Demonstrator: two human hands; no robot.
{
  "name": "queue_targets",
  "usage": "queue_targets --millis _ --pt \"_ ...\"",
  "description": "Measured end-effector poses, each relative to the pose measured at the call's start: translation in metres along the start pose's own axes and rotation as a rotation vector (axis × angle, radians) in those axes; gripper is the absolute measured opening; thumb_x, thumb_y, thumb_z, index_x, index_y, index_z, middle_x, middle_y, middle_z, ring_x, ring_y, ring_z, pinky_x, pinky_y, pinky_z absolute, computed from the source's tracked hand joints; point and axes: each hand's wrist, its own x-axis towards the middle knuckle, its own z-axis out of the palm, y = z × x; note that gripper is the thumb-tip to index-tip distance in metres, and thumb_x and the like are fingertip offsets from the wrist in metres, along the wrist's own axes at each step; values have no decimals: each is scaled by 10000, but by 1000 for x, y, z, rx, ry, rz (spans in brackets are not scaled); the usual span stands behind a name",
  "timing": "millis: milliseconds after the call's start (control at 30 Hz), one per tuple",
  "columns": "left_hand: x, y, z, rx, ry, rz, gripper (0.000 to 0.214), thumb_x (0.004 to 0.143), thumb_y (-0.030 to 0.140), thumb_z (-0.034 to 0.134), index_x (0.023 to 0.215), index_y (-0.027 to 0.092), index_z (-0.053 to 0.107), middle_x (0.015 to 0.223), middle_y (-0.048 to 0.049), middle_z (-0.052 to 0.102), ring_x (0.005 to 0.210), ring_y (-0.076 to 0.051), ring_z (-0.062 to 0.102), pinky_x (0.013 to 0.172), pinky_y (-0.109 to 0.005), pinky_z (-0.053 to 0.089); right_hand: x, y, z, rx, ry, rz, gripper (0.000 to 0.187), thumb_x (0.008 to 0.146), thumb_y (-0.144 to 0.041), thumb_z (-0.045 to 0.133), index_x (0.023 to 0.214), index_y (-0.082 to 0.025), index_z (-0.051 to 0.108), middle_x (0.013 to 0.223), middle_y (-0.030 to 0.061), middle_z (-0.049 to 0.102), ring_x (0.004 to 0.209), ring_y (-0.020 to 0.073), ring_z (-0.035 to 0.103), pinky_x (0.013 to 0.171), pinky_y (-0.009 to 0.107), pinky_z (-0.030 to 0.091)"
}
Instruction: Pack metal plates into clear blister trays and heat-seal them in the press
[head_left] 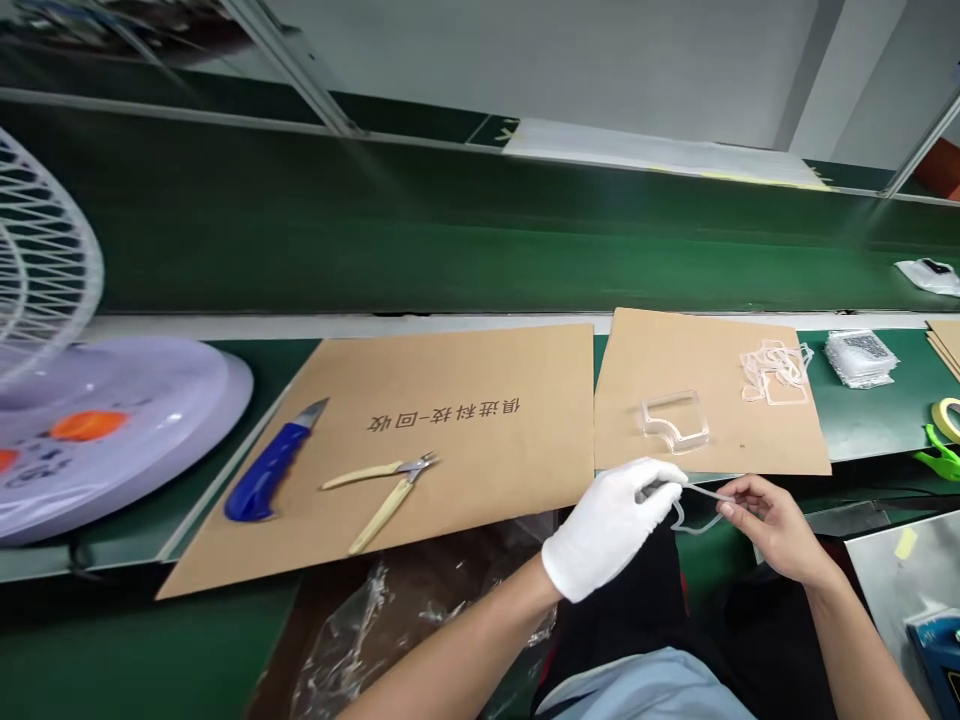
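On the green conveyor bench [450,260], a kraft card sheet [712,390] carries a clear moulded plastic frame [675,420] and a tangle of pale pinkish strips [776,372]. Just below that sheet's near edge, the white-gloved left hand [611,528] and the bare right hand [776,530] pinch a thin transparent plastic strip [701,492] between them, its slack curling downward. So narrow a strip could tear under a hard tug, and bare fingertips could smudge it.

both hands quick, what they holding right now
Left hand: closed, holding a clear plastic strip.
Right hand: closed, pinching the same strip.
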Motion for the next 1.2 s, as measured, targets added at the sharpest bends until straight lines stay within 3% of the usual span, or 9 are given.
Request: queue_targets --millis 133,300,500,733,967,1200 --pt "19 -7 -9 -92 143 -78 215 954 359 643 1025 241 808 964 -16 821 834 -202 741 838 -312 601 35 -13 -8 125 88 -17 468 891 -547 849 1208 -236 700 958 45 727 892 204 719 831 355 608" --pt "44 -22 -16 -144 254 -163 256 934 382 681 1090 230 816 1084 -47 831 897 -223 758 824 -325 617 87 -36 -9 55 185 -68 555 833 -576 891 1220 -228 698 950 61 756 921 231 736 856 389 619" --pt "61 -29 -19 -190 308 -232 325 890 400 728 1137 202 801 1021 -64 821 884 -228 761 733 -306 613 126 -46 -9 -1 169 -99 557 833 -580 886 1219 -226 699 935 65 783 912 242 752 837 398 613" --pt "72 -30 -20 -131 395 -241 317 867 382 726 1109 194 808 977 -45 818 878 -208 757 846 -322 618 143 -44 -10 4 144 -93 535 840 -554 890 1217 -223 704 923 60 790 895 231 758 820 381 616" --pt "76 -29 -22 -52 430 -261 302 841 360 708 1080 206 812 865 -15 773 746 -170 695 751 -306 603 148 -44 -8 -10 149 -93 526 833 -555 898 1211 -231 728 924 59 805 889 235 760 827 397 624" --pt "74 -34 -22 -28 428 -235 296 837 340 725 1093 221 813 842 1 752 717 -148 661 764 -296 584 150 -38 -5 -8 123 -105 508 846 -562 887 1217 -248 736 944 56 803 907 229 753 870 407 621"
